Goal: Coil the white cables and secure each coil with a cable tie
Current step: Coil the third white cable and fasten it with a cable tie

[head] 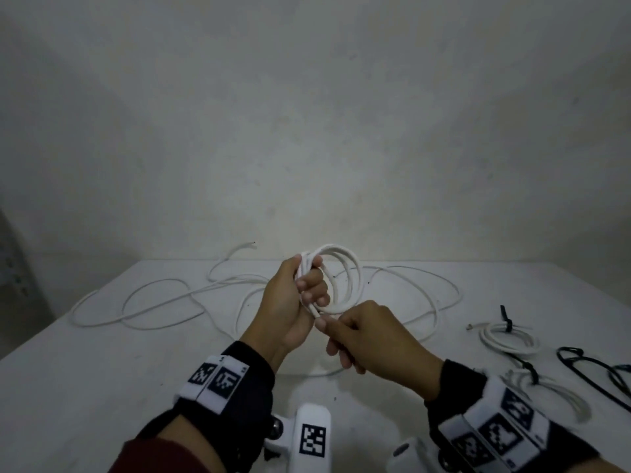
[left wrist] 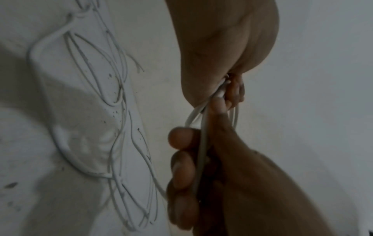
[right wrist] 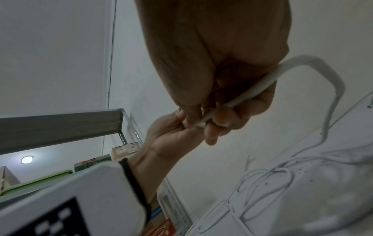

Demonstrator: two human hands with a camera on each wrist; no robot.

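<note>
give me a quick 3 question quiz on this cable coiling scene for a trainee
1. True or false: the left hand grips the coil above the table.
2. What is the right hand doing? A) resting flat on the table B) pinching the cable strand that runs from the coil C) picking up a loose black cable tie
3. Fill in: the tied coil at the person's right is bound with a ____ tie.

Key
1. True. The fingers curl round the loops, and the coil is held off the table.
2. B. The strand passes through its curled fingers.
3. Black.
</note>
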